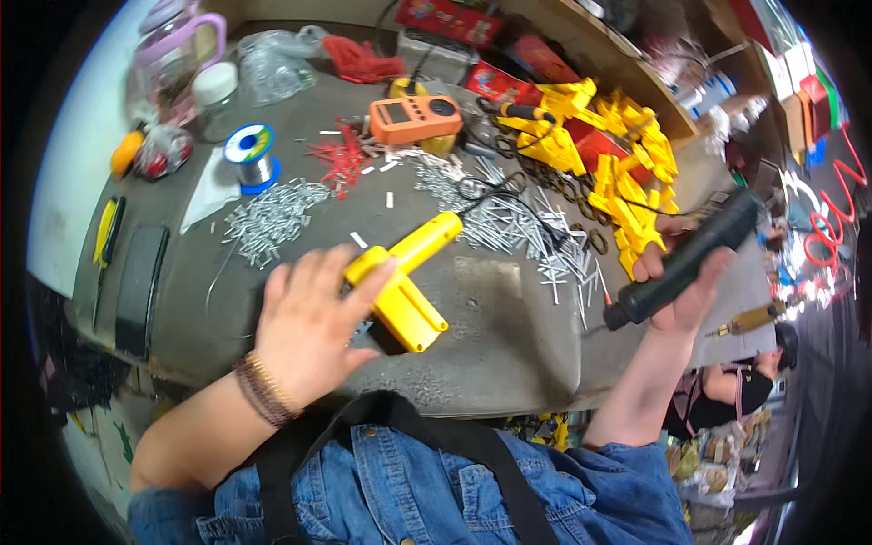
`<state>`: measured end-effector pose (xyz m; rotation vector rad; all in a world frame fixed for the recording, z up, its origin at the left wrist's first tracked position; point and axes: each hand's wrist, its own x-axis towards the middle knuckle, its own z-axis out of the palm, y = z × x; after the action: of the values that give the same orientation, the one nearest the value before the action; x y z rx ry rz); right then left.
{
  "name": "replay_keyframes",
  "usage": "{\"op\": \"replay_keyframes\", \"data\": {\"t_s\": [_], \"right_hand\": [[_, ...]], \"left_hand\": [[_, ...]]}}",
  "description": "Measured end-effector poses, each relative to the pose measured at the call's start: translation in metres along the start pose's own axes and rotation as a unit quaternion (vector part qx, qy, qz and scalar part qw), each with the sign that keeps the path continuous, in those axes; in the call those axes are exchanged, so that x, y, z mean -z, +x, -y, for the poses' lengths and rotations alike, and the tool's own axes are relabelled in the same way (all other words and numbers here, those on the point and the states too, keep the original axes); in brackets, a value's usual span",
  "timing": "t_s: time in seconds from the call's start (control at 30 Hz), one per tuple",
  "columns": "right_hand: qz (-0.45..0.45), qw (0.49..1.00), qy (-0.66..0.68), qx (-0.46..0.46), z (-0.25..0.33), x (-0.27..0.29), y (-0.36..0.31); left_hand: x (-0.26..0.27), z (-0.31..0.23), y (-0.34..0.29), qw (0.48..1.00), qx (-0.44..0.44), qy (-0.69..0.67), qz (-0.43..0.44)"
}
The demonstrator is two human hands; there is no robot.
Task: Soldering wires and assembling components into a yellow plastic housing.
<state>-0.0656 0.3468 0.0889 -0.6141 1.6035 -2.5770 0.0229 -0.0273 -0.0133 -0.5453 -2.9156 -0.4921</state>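
Note:
A yellow plastic housing [413, 313] with a long arm and a boxy body lies on the grey work table in front of me. My left hand [313, 318] reaches over its left end. The index finger rests on it, the other fingers stretch out, and the thumb stands apart. At the right, my right hand [686, 286] is wrapped round a thick black electric screwdriver [695, 259], held tilted above the table with its narrower nose toward the lower left. Loose metal screws [509, 213] are heaped beyond the housing.
Another screw pile [272, 218] lies left, near a solder wire spool [250, 159]. Behind are an orange meter [415, 120] and red tubing pieces [341, 159]. Yellow housings [636, 195] are stacked at the right with dark cables. A jar [216, 100] and jug stand far left.

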Motion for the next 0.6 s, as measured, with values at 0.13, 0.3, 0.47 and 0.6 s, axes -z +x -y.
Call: {"op": "replay_keyframes", "data": {"t_s": [0.13, 0.3, 0.47, 0.6], "right_hand": [[-0.318, 0.837, -0.421, -0.143, 0.019, 0.114, -0.025], [-0.246, 0.534, -0.808, -0.041, -0.024, 0.215, -0.090], [-0.104, 0.358, -0.922, -0.107, -0.053, 0.156, -0.093], [-0.232, 0.476, -0.839, -0.124, -0.036, 0.177, -0.090]], "left_hand": [[-0.005, 0.009, -0.009, 1.000, 0.003, 0.000, -0.007], [0.029, 0.003, 0.012, 0.837, 0.110, -0.531, 0.078], [-0.038, -0.008, 0.004, 0.269, 0.163, -0.914, 0.257], [-0.062, -0.026, -0.012, 0.262, 0.166, -0.911, 0.270]]}}
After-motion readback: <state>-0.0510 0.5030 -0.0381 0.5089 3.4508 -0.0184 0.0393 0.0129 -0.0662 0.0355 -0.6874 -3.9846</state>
